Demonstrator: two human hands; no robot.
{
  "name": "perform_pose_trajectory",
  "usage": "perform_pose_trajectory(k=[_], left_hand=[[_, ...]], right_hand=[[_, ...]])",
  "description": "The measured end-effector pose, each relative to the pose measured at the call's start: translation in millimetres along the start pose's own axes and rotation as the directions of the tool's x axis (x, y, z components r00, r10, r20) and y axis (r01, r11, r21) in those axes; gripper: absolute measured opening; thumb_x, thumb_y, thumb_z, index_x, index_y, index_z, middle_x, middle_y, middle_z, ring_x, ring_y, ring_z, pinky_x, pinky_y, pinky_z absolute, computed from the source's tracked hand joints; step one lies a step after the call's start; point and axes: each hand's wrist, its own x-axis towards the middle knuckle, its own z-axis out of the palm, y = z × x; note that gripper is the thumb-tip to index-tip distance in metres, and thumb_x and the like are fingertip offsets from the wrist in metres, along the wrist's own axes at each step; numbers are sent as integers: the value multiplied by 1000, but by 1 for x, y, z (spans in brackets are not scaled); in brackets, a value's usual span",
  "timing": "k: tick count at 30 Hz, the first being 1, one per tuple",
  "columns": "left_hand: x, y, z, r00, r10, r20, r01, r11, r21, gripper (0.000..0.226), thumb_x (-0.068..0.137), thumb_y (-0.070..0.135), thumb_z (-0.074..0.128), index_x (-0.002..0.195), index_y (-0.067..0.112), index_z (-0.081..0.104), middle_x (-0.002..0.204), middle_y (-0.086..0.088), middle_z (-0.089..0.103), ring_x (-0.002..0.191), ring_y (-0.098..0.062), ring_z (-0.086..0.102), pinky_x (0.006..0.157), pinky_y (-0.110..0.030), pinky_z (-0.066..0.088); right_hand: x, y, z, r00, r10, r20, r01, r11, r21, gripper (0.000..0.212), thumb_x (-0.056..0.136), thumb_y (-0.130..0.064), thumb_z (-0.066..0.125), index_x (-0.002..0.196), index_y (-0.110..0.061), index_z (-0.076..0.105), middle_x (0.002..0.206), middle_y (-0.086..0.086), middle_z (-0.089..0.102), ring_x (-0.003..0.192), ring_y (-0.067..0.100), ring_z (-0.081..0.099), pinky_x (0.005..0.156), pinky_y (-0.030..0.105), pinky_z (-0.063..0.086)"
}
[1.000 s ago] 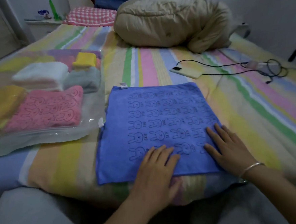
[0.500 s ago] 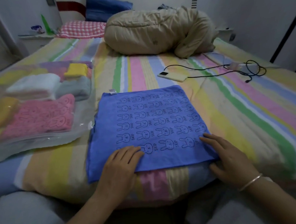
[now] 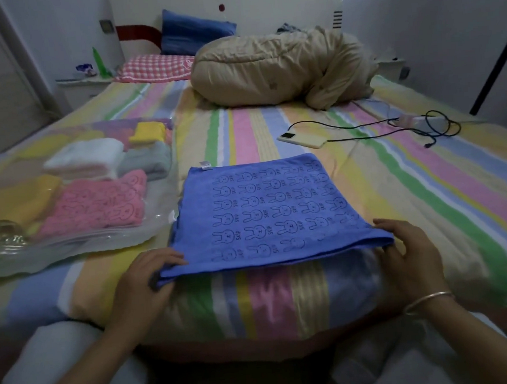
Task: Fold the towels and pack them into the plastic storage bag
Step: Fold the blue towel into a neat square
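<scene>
A blue towel (image 3: pixel 272 214) printed with little rabbits lies flat on the striped bed (image 3: pixel 411 186), its near edge right at the front edge of the mattress. The person has a hand at each near corner. The left hand (image 3: pixel 145 286) pinches the near left corner, thumb on top of the cloth and fingers tucked beneath it. The right hand (image 3: pixel 410 259), with a thin bangle (image 3: pixel 428 299) at the wrist, has the same grip on the near right corner, thumb over the edge and fingers curled under. A small white tag (image 3: pixel 204 164) sticks out at the towel's far left corner.

Just beside the towel on the left lies the clear plastic storage bag (image 3: pixel 106 247), flat on the bed. Through it I can see folded towels: a pink one (image 3: pixel 97 205) with rabbits nearest, a white one (image 3: pixel 87 157) and a grey one (image 3: pixel 145 162) behind it, and a small yellow one (image 3: pixel 147 131) at the back.

Beyond the blue towel a phone (image 3: pixel 302 139) rests on the bed with a black cable (image 3: pixel 361 127) trailing off to the right. Farther up sits a bundled beige quilt (image 3: pixel 279 70), with a pink checked pillow (image 3: pixel 156 66) to its left.
</scene>
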Motion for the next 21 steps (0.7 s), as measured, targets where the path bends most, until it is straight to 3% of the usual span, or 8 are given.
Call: perform_pose_trajectory(k=[3, 6, 9, 13, 17, 21], left_hand=[[6, 12, -7, 986, -168, -16, 158, 951, -266, 38, 78, -17, 64, 92, 18, 70, 108, 10, 73, 120, -5, 57, 99, -14, 42], [5, 26, -13, 986, -167, 15, 163, 933, -319, 42, 81, -17, 64, 95, 22, 72, 110, 18, 71, 121, 0, 55, 97, -12, 43], [3, 38, -20, 974, -221, -50, 194, 928, -318, 64, 83, -11, 65, 88, 53, 71, 95, 32, 69, 98, 10, 62, 82, -4, 43], [-4, 52, -26, 964, -251, -88, 210, 921, -328, 77, 86, -8, 62, 77, 68, 62, 71, 38, 64, 71, 18, 60, 67, -1, 43], [-7, 59, -29, 957, -251, -148, 196, 929, -313, 67, 90, 1, 60, 78, 67, 62, 71, 36, 65, 69, 16, 61, 62, -2, 44], [0, 59, -22, 947, -251, -200, 215, 959, -182, 25, 87, 33, 55, 80, 56, 61, 76, 19, 68, 70, 0, 62, 59, -13, 45]], right_hand=[[15, -4, -8, 999, -15, 28, 8, 971, 237, 25, 90, -10, 52, 105, -25, 64, 114, -6, 67, 118, 17, 56, 98, 25, 41], [22, -5, -24, 991, -57, 118, 23, 963, 270, 39, 91, 5, 52, 105, -29, 64, 116, -12, 67, 126, 8, 50, 101, 25, 40], [17, -2, -45, 982, -87, 170, 45, 970, 238, 28, 91, 2, 53, 103, -20, 67, 114, -29, 63, 121, 3, 53, 98, 14, 39], [6, -12, -71, 973, -82, 214, 22, 962, 272, 37, 92, -2, 52, 91, -37, 62, 107, -26, 66, 99, -4, 61, 84, 8, 43], [-2, -22, -77, 982, -53, 179, -15, 932, 361, 38, 96, -2, 46, 82, -35, 57, 75, -7, 59, 66, 2, 53, 61, 13, 38], [-4, -28, -57, 992, 34, 118, -73, 935, 348, 26, 97, -14, 47, 83, -35, 54, 74, -7, 58, 64, -1, 51, 58, 12, 37]])
